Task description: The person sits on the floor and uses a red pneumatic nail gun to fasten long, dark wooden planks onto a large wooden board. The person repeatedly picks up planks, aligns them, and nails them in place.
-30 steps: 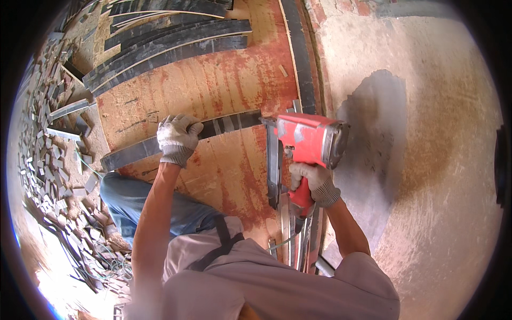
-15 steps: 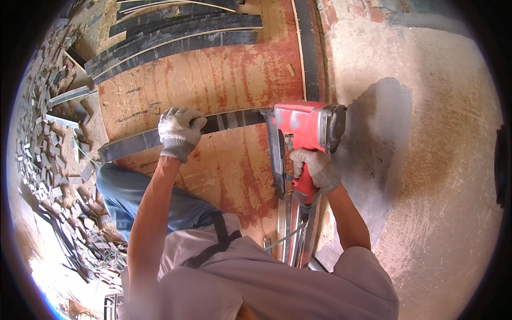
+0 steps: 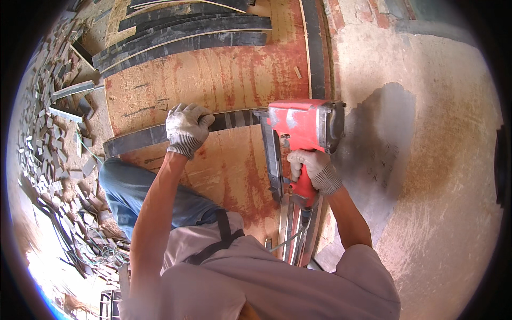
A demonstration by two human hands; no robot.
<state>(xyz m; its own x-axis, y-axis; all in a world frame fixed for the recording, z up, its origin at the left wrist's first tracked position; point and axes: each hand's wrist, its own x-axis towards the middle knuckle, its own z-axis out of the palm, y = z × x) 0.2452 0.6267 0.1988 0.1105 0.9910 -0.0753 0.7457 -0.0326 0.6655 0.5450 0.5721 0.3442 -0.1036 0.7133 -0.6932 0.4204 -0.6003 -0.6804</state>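
Note:
My left hand (image 3: 188, 127), in a pale work glove, is closed over a long dark strip of board (image 3: 140, 138) lying across a stained wooden panel (image 3: 229, 176). My right hand (image 3: 313, 169), gloved too, is wrapped around the handle of a red nail gun (image 3: 298, 118). The gun's black nose is at the right part of the strip; whether it touches cannot be seen clearly. A black magazine (image 3: 272, 162) runs from the nose down toward me. The strip's right end is partly hidden behind the gun.
Several dark strips (image 3: 186, 33) are stacked on the panel's far part. Another long strip (image 3: 316, 53) runs along its right edge. Small offcuts (image 3: 58, 160) litter the floor at left. A thin hose (image 3: 288, 240) lies below the gun. A grey-patched wall (image 3: 448, 133) stands at right.
The view has shifted slightly, moving the panel and stacked strips right. Against the panel, the nail gun has moved a little left along the strip. My left hand keeps its hold.

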